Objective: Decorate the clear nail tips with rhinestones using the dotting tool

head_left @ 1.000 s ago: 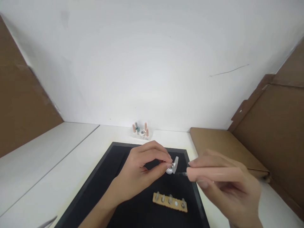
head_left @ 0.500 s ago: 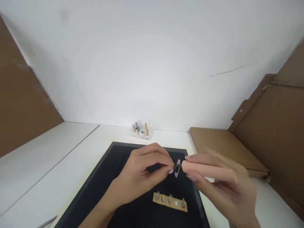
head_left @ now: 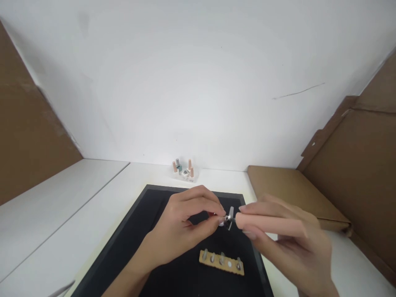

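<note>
Over the black mat (head_left: 182,276), my left hand (head_left: 192,222) pinches a small white piece with a shiny dark tip (head_left: 228,219) between thumb and fingertips. My right hand (head_left: 287,235) is closed round a thick peach-coloured handle (head_left: 269,224), whose thin dark end meets the shiny tip. Just behind that spot a narrow translucent strip (head_left: 231,211) shows. Below the hands a tan wavy-edged strip (head_left: 221,267) lies on the mat, bearing several small clear upright pieces and one white dot.
A clear tray (head_left: 185,177) with several small bottles stands at the back by the white wall. A flat cardboard box (head_left: 287,189) lies at the right. Cardboard panels rise on both sides. A thin pointed tool (head_left: 63,288) shows at the bottom left.
The handle in my right hand has shifted slightly left and down. The small tip at my left fingertips now looks shinier. My left hand has hardly moved.
</note>
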`<control>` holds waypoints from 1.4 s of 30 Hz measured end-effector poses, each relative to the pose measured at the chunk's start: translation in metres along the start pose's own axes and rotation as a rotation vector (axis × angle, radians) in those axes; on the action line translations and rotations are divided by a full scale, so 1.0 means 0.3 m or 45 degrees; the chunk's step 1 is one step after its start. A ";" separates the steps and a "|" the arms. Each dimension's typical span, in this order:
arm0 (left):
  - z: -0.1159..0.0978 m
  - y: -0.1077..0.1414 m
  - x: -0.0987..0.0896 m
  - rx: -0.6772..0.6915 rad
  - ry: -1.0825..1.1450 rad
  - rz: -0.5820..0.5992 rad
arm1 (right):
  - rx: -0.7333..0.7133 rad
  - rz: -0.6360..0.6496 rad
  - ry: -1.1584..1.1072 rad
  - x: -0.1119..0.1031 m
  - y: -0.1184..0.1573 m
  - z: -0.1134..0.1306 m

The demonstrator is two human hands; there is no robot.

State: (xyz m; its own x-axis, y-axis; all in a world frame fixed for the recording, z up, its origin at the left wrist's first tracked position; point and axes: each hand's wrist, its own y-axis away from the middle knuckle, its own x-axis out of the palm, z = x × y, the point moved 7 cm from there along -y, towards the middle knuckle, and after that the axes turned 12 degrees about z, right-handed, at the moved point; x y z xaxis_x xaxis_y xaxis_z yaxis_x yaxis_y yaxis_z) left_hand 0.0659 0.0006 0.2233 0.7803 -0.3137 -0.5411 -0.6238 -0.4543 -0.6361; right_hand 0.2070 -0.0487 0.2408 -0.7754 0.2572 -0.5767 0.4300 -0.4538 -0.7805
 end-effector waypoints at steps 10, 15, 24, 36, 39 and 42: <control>0.010 0.004 -0.009 -0.093 0.038 -0.063 | -0.009 -0.054 -0.005 -0.025 0.022 0.004; 0.014 0.015 -0.015 -0.118 0.041 -0.128 | 0.003 -0.006 0.040 -0.014 0.013 0.020; 0.023 0.014 -0.026 -0.123 0.045 -0.201 | -0.101 -0.025 0.211 0.006 0.006 0.063; 0.007 0.019 -0.043 -0.087 -0.011 -0.263 | -0.045 0.033 0.137 -0.001 -0.019 0.054; 0.010 0.021 -0.043 -0.087 -0.010 -0.262 | -0.164 -0.015 0.255 -0.002 -0.024 0.082; 0.014 0.023 -0.044 -0.089 -0.003 -0.251 | -0.131 -0.071 0.227 -0.014 -0.006 0.066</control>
State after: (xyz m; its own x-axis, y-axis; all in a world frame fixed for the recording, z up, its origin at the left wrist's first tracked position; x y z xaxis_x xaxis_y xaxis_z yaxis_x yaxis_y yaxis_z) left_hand 0.0512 0.0052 0.2237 0.8867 -0.2110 -0.4114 -0.4543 -0.5633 -0.6902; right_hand 0.2003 -0.0659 0.2494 -0.7093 0.4304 -0.5582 0.4405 -0.3475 -0.8278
